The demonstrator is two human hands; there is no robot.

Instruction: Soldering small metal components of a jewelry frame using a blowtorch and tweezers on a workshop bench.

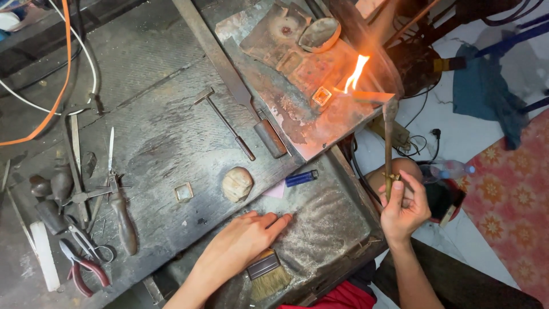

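Orange flame point(355, 73) is burning at the tip of the torch point(389, 150), which the right hand point(403, 207) is gripping with fingers closed round its lower stem. The flame is playing just beside a small square frame point(321, 95) lying on the scorched metal plate point(274, 109) at the 1 o'clock part of the table point(160, 131). The left hand point(247, 237) is resting flat and empty, fingers together, on the table at 6 o'clock, with a brush point(267, 274) just behind its wrist.

Risks, as judged from this layout:

- A blue lighter point(301, 178) is lying near the plate's lower edge, at 5 o'clock from the flame. Stray heat or a swing of the torch toward it could ignite or burst it.
- The flame is leaning upward past the frame rather than onto it; heating could be uneven, or a thin frame could overheat and melt if the tip lingers.
- Cables and cloth are lying beyond the table edge at 3 o'clock, below the torch; a dropped or lowered tip could scorch them.
- A file point(231, 80) is lying across the plate at 10 o'clock from the frame and may be warming; touching it bare-handed could burn.
- A second square frame point(183, 192) and a pale lump point(237, 183) are lying at 12 o'clock from the left hand, well apart from the heat.
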